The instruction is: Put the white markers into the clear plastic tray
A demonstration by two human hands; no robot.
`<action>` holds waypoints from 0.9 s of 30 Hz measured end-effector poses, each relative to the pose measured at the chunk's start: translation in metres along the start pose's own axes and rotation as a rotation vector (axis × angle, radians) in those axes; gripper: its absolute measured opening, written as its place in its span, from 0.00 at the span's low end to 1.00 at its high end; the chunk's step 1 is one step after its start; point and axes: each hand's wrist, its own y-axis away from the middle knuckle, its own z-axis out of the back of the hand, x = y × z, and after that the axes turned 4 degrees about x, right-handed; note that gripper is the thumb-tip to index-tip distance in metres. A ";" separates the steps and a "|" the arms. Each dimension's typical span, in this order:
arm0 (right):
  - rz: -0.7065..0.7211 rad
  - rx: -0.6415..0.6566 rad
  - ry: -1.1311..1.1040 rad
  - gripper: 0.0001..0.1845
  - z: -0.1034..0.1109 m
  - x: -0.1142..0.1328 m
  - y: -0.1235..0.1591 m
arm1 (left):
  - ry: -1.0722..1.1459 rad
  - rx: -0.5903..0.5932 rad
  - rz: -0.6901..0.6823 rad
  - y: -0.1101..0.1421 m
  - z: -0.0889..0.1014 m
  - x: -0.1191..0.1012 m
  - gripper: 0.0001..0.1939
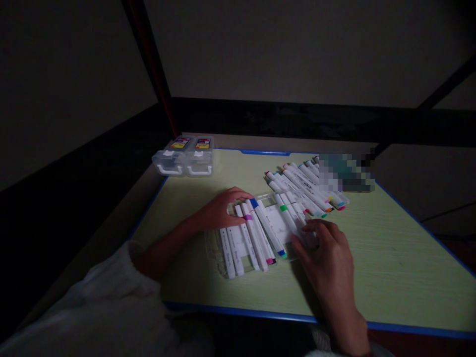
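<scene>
Over the left part of a clear plastic case (pixel 212 248), my left hand (pixel 223 210) curves its thumb and fingers around the upper ends of several white markers (pixel 255 233). One marker with a blue band (pixel 268 225) leans across the others, near those fingertips. My right hand (pixel 329 253) is closed at the case's right side, thumb and fingers pinching the lower part of a white marker (pixel 300 218); its lower end is hidden by the hand. Beside it lies a marker with a green band (pixel 285 210).
Farther back right, several white markers with coloured ends (pixel 301 183) lie in a spread pile beside a pixelated object (pixel 345 173). Two clear boxes with white handles (pixel 186 161) stand at the table's back left. The pale green table (pixel 390 267) has a blue edge.
</scene>
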 end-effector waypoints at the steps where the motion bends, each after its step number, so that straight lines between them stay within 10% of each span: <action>1: -0.003 -0.002 0.004 0.12 0.000 0.000 0.000 | 0.000 0.002 -0.002 0.000 0.000 0.001 0.22; 27: 0.037 -0.163 -0.184 0.07 0.007 0.012 0.003 | 0.075 0.035 0.075 0.000 0.002 0.003 0.22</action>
